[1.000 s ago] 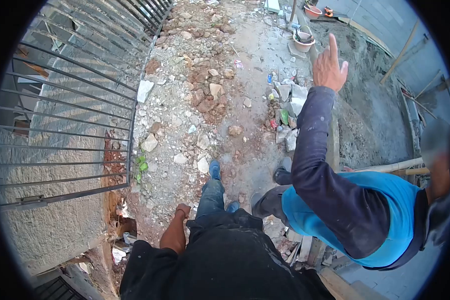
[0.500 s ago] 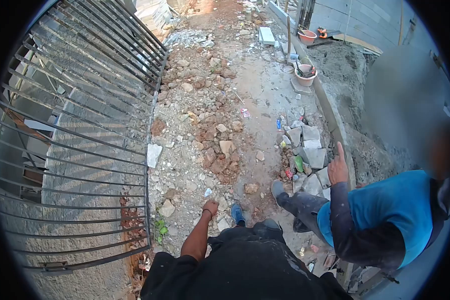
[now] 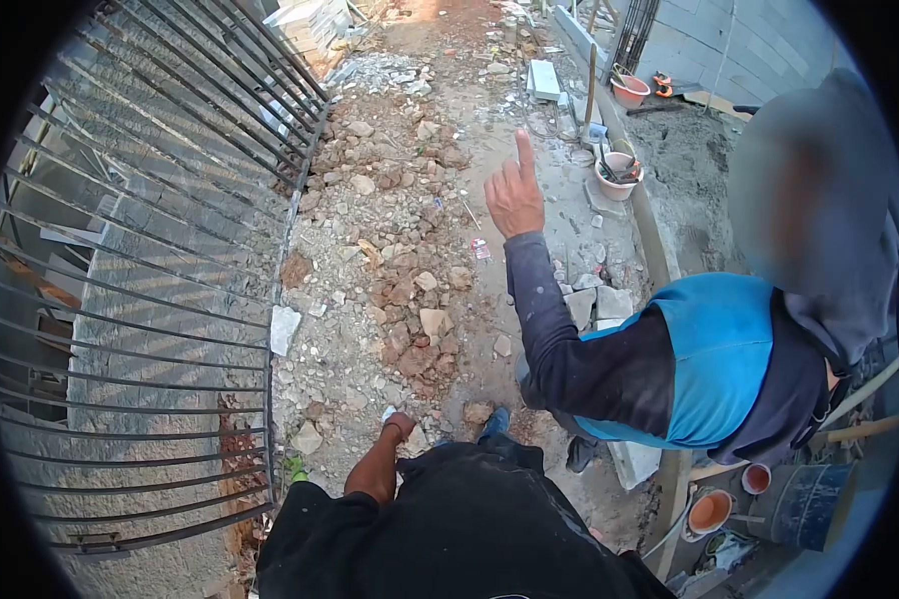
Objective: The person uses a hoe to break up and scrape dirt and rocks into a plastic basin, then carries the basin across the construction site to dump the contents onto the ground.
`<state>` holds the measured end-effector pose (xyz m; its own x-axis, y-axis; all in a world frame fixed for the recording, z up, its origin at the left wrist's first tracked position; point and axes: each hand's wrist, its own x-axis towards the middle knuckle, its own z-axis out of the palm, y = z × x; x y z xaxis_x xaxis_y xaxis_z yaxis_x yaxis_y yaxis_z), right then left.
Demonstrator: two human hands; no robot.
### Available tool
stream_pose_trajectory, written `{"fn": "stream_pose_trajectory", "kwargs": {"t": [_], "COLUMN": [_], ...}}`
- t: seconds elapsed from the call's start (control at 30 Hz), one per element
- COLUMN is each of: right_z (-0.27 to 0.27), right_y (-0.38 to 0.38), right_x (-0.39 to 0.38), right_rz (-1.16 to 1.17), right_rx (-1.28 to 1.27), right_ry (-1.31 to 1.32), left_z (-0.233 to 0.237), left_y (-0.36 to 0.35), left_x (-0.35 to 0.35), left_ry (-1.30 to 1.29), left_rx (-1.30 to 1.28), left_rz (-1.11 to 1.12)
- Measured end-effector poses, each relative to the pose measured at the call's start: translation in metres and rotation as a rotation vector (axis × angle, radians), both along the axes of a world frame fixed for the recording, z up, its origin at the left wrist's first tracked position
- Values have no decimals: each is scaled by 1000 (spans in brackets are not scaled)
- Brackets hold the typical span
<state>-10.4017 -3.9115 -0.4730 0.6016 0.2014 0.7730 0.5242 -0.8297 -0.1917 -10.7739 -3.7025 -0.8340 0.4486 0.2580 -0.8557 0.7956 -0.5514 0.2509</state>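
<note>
My left hand (image 3: pixel 400 427) hangs low in front of my body, fingers curled into a loose fist, with a band round the wrist. No object shows in it. A small white scrap (image 3: pixel 389 411) appears right beside its knuckles, seemingly on the rubble below. My right hand is out of view, and my black shirt (image 3: pixel 469 529) fills the bottom. Close on my right stands a person in a blue and black top (image 3: pixel 719 339). That person's raised hand (image 3: pixel 515 200) has its index finger extended upward, pointing along the path.
A barred metal gate (image 3: pixel 270 399) lines the left side. Rubble (image 3: pixel 420 319) covers the path's middle. A tool-filled bucket (image 3: pixel 619 178) stands by the right kerb, near wet grey cement (image 3: pixel 684 150). An orange-lined bucket (image 3: pixel 709 511) and a blue drum (image 3: pixel 804 504) are at lower right.
The other person has stepped closer and swung the pointing hand leftward and up across the path. My left hand has shifted slightly left and down in view. Buckets and a drum now show at lower right.
</note>
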Motion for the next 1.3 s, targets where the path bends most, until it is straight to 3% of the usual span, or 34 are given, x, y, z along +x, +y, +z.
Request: {"fn": "stream_pose_trajectory", "kwargs": {"t": [0.03,0.07,0.13,0.23,0.27,0.33,0.5,0.57,0.6,0.67,0.73,0.77,0.83,0.87,0.93,1.0,1.1,1.3], "right_z": [10,15,24,1,-8,-15,-40,-46,-50,-61,-119,-175,-291,-328,-333,-321,-344,-378], "right_y": [18,31,54,51,52,64,68,69,69,64,40,11,-84,-143,-242,-256,-215,-185], "right_x": [16,33,75,113,124,163,247,295,323,378,400,378,272,197,57,35,102,203], "right_rz": [-23,-35,-57,-7,24,84,160,156,145,135,169,197,181,157,117,48,-289,-245], "right_rx": [-25,-47,-74,-101,-119,-154,-196,-194,-183,-145,-140,-168,-307,-349,-261,-152,-224,-128], "right_ry": [-52,-66,-93,-34,-12,11,76,96,109,155,352,548,1080,1310,1569,1658,1889,1780], "left_z": [-24,-8,-18,-28,-30,-26,-78,-52,-73,-84,-106,-130,-120,-79,-25,-1,17,-25], "left_y": [5,-1,-2,-9,-12,-18,-22,-20,-13,7,31,51,58,61,62,70,72,60], "left_x": [-6,-1,4,22,29,63,148,201,220,266,333,357,409,449,510,555,606,712], "left_ry": [3,18,35,-154,-147,-199,-104,-142,-98,3,86,32,-118,-208,-332,-336,-321,-236], "left_rx": [4,-1,-31,95,89,-7,5,133,119,117,106,93,20,-37,-126,-117,-112,-189], "left_rz": [95,131,171,-247,-232,-478,-245,-1134,-1039,-1059,-1058,-838,-202,199,531,525,504,406]}}
